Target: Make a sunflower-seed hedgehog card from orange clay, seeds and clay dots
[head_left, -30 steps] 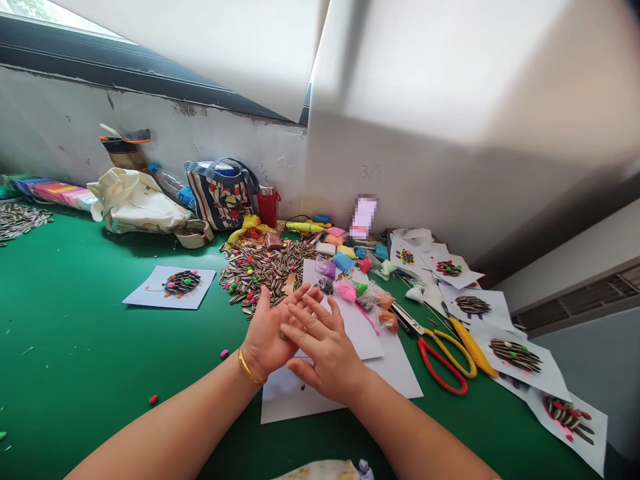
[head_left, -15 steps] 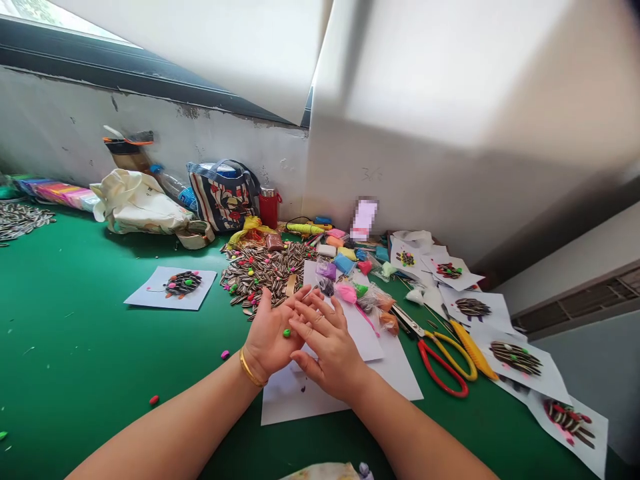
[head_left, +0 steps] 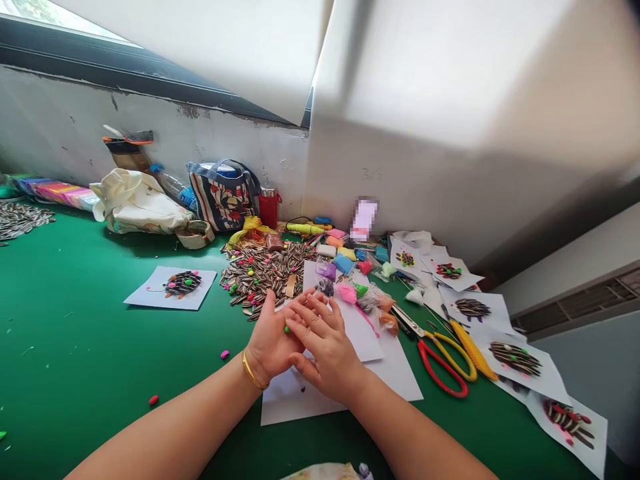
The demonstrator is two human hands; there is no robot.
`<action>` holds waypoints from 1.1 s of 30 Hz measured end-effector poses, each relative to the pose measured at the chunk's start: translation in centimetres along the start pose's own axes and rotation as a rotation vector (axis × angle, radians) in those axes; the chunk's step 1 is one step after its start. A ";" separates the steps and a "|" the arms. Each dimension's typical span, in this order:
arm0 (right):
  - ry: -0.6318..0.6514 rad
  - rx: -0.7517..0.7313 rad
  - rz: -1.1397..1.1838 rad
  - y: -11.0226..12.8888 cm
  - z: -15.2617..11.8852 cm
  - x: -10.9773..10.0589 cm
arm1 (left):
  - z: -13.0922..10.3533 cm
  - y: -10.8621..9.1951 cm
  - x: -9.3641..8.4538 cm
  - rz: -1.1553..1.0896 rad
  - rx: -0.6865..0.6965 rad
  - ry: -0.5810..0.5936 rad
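Observation:
My left hand [head_left: 274,337] lies palm up, fingers stretched out, with a gold bangle [head_left: 254,370] round its wrist. A small green clay ball [head_left: 287,329] rests on that palm, partly covered by the fingertips of my right hand [head_left: 326,347]. The right fingers are extended flat across the left palm and fingers. Under both hands are white paper sheets [head_left: 400,380] on the green table. Just beyond the left fingers spreads a heap of striped sunflower seeds [head_left: 260,273] with bits of coloured clay among them.
Bagged coloured clay [head_left: 345,263] sits behind the hands. Scissors [head_left: 445,363] and a yellow utility knife [head_left: 473,350] lie to the right, beside several seed-decorated cards [head_left: 517,360]. Another card [head_left: 173,290] is at left. Bags [head_left: 225,200] and a red bottle [head_left: 269,208] line the wall.
My right hand has shifted slightly left and down onto the left palm. Its fingertips now cover part of the green clay ball, which was fully visible before.

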State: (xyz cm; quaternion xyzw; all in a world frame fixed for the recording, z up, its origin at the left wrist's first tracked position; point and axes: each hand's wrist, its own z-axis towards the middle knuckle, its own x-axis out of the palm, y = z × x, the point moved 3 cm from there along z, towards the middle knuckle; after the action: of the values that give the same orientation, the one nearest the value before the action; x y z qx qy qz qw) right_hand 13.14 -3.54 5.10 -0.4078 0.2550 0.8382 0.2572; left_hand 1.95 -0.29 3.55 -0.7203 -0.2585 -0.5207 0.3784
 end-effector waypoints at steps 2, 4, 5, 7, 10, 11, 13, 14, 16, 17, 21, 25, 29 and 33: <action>-0.002 0.006 0.001 0.0 0.0 -0.1 | 0.0 -0.1 0.0 -0.007 0.005 -0.011; -0.004 0.011 -0.003 -0.1 -0.1 -0.1 | -0.1 -0.2 0.2 -0.009 0.009 -0.021; -0.006 0.011 -0.006 -0.1 -0.1 -0.1 | -0.1 -0.3 0.3 -0.008 0.012 -0.023; -0.013 0.008 -0.008 -0.2 -0.2 -0.1 | -0.2 -0.4 0.4 -0.001 0.018 -0.024; -0.013 0.006 -0.006 -0.2 -0.2 0.0 | -0.2 -0.3 0.4 0.012 0.023 -0.029; -0.010 0.007 -0.006 -0.1 -0.2 0.0 | -0.2 -0.3 0.4 0.014 0.021 -0.027; -0.001 0.010 -0.006 -0.2 -0.2 0.0 | -0.2 -0.3 0.3 0.018 0.015 -0.015; -0.003 0.012 -0.002 -0.2 -0.2 -0.1 | -0.2 -0.2 0.3 0.021 0.012 -0.006; -0.020 0.025 0.015 -0.3 -0.1 -0.2 | -0.3 -0.1 0.3 0.030 0.011 0.009; -0.038 0.039 0.030 -0.3 -0.1 -0.2 | -0.3 0.0 0.4 0.035 0.010 0.011; -0.152 0.132 0.110 -0.7 -0.2 -0.2 | -0.6 0.6 1.0 0.055 -0.013 0.023; -0.249 0.165 0.184 -1.2 -0.3 -0.5 | -0.8 1.0 1.6 0.077 -0.023 0.101; -0.340 0.192 0.193 -2.2 -0.5 -1.5 | -0.4 1.0 1.0 0.249 0.065 0.030; -0.389 0.214 0.165 -3.2 -0.7 -2.2 | -0.2 1.2 0.2 0.491 0.049 -0.039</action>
State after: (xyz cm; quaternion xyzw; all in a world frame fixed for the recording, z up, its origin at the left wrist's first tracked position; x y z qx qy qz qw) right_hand 16.74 -2.09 5.82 -0.1871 0.3203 0.8873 0.2739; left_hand 2.83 -1.18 3.49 -0.7620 -0.0957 -0.3926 0.5060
